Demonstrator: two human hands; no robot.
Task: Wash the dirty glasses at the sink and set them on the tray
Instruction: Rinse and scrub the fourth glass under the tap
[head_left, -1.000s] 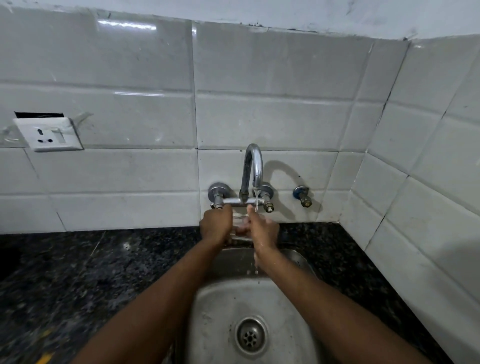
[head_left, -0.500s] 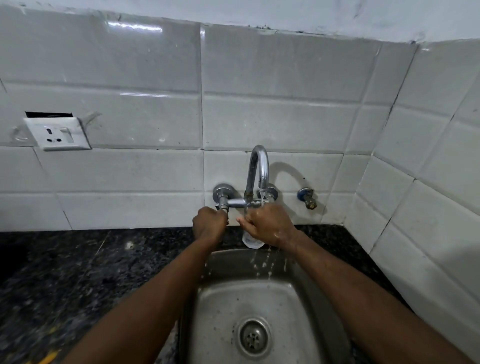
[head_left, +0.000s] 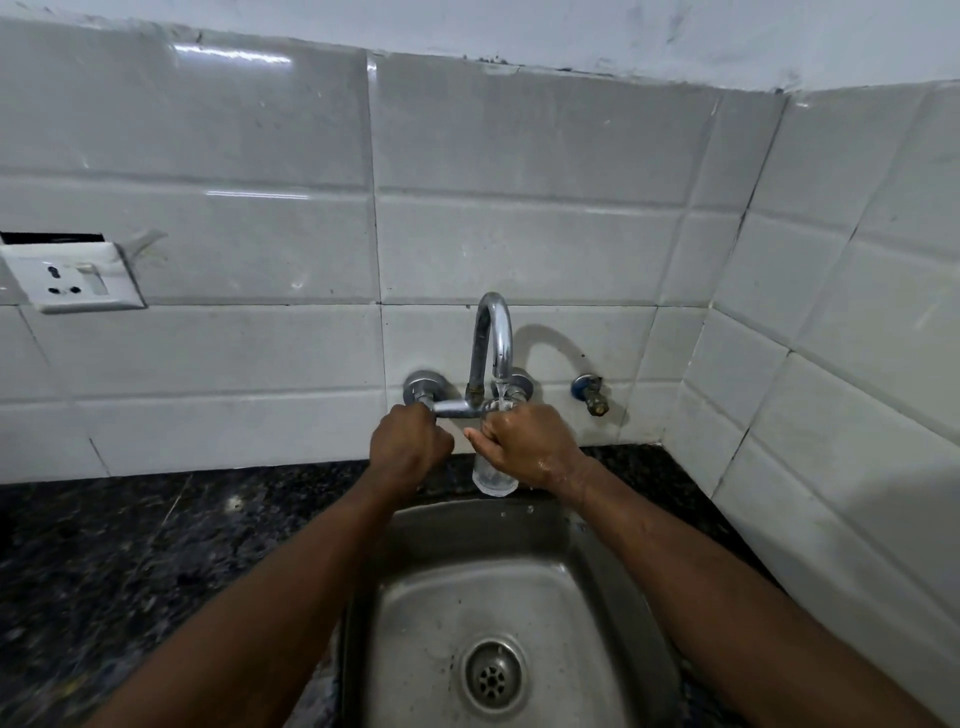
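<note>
A clear glass (head_left: 493, 480) hangs upright under the chrome tap spout (head_left: 493, 338), and my right hand (head_left: 524, 441) grips it around the upper part. A thin stream of water runs from the spout into the glass. Only the bottom of the glass shows below my fingers. My left hand (head_left: 408, 449) is curled around the left tap handle (head_left: 423, 392) on the wall. Both hands are above the back rim of the steel sink (head_left: 597, 597). No tray is in view.
The sink's drain (head_left: 493, 675) lies below, near the frame's bottom. Dark speckled countertop (head_left: 130, 561) extends to the left. White tiled walls close in behind and on the right. A wall socket (head_left: 72, 283) sits at the left, a small valve (head_left: 592, 395) right of the tap.
My right hand has brought the glass upright under the spout, and the water now falls into it. My left hand has stayed on the left tap handle. The camera has shifted slightly.
</note>
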